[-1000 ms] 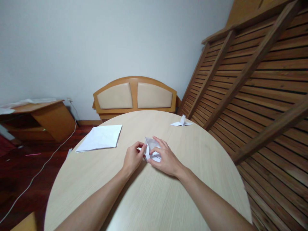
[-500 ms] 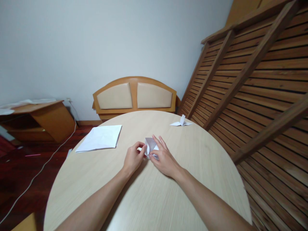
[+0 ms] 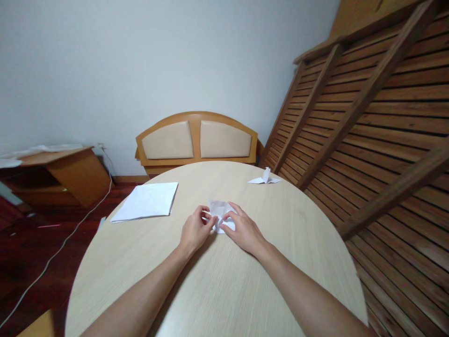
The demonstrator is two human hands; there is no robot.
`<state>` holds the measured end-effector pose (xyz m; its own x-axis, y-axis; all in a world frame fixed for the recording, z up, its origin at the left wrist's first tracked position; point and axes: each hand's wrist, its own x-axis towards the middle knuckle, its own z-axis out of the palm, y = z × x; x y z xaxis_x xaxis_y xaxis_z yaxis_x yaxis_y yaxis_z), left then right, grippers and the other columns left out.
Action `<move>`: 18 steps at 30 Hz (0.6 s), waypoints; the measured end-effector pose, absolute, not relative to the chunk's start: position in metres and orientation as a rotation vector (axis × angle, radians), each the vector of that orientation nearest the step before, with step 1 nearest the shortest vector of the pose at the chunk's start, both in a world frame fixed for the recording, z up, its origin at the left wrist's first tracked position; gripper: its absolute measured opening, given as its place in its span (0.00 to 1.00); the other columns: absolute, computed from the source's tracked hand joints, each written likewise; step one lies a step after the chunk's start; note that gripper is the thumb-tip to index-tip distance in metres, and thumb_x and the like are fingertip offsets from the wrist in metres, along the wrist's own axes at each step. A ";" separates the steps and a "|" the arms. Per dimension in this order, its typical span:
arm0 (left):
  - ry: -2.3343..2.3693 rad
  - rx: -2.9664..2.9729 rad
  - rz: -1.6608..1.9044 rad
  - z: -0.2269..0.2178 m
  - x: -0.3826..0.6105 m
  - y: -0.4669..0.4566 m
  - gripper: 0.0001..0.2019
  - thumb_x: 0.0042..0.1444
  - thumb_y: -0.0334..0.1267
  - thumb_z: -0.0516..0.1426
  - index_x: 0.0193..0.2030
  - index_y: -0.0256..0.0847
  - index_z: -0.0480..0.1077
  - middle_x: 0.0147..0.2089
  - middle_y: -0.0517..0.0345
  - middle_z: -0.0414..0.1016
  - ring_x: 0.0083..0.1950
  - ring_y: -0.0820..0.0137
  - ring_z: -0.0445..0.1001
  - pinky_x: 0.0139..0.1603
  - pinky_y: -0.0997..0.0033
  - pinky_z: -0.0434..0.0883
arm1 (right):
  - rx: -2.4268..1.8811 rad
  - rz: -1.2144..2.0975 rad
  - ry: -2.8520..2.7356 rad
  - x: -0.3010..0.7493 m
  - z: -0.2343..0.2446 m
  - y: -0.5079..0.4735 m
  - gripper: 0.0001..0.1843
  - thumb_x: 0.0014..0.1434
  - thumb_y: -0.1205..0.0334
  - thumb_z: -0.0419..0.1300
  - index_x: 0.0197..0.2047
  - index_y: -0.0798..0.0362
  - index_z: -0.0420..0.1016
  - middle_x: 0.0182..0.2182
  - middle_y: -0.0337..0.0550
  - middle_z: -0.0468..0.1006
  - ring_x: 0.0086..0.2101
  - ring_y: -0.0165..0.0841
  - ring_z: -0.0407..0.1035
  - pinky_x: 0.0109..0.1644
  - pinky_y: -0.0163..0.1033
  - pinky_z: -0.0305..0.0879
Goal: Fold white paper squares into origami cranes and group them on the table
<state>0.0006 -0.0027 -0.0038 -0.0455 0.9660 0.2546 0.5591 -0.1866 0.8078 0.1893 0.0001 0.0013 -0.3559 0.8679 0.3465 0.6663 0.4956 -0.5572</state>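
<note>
A small piece of folded white paper [image 3: 220,208] lies on the table in front of me, with one flap standing up at its far side. My left hand [image 3: 197,227] grips its left edge, thumb on top and fingers curled at the side. From the right, my right hand [image 3: 244,230] pinches the paper, thumb and forefinger near its middle and the other fingers along its right edge. Both thumbs are close together on the fold. The fingers hide parts of the paper's two sides.
On the round wooden table [image 3: 168,299] a stack of white paper [image 3: 147,201] lies at the left. A folded paper crane [image 3: 265,177] stands at the far right. Behind the table is a headboard [image 3: 196,140], and a slatted wooden frame [image 3: 368,117] leans at the right.
The paper's upright flap has opened wider and faces me more. My right fingers have come down onto the paper's right side, and my left thumb has moved inward.
</note>
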 end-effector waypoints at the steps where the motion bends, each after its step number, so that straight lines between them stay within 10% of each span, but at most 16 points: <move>1: 1.623 1.781 1.123 -0.003 0.001 -0.003 0.16 0.57 0.45 0.59 0.49 0.41 0.67 0.33 0.59 0.79 0.30 0.68 0.77 0.27 0.74 0.64 | -1.259 0.434 -2.139 0.189 0.001 0.000 0.10 0.61 0.56 0.62 0.45 0.49 0.77 0.67 0.48 0.59 0.63 0.41 0.60 0.64 0.47 0.58; 9: 1.877 1.814 0.979 0.001 -0.001 -0.004 0.17 0.60 0.40 0.57 0.54 0.42 0.63 0.32 0.61 0.77 0.32 0.68 0.76 0.29 0.74 0.60 | -1.245 0.436 -2.204 0.194 0.001 0.003 0.11 0.60 0.61 0.62 0.47 0.50 0.75 0.63 0.49 0.65 0.60 0.41 0.64 0.62 0.47 0.60; 18: 1.911 1.899 0.873 -0.001 -0.001 -0.004 0.23 0.56 0.40 0.60 0.56 0.36 0.61 0.31 0.58 0.76 0.31 0.65 0.75 0.27 0.71 0.58 | -1.188 0.490 -2.109 0.195 -0.007 0.009 0.44 0.59 0.62 0.62 0.72 0.50 0.44 0.59 0.54 0.69 0.58 0.41 0.65 0.62 0.49 0.62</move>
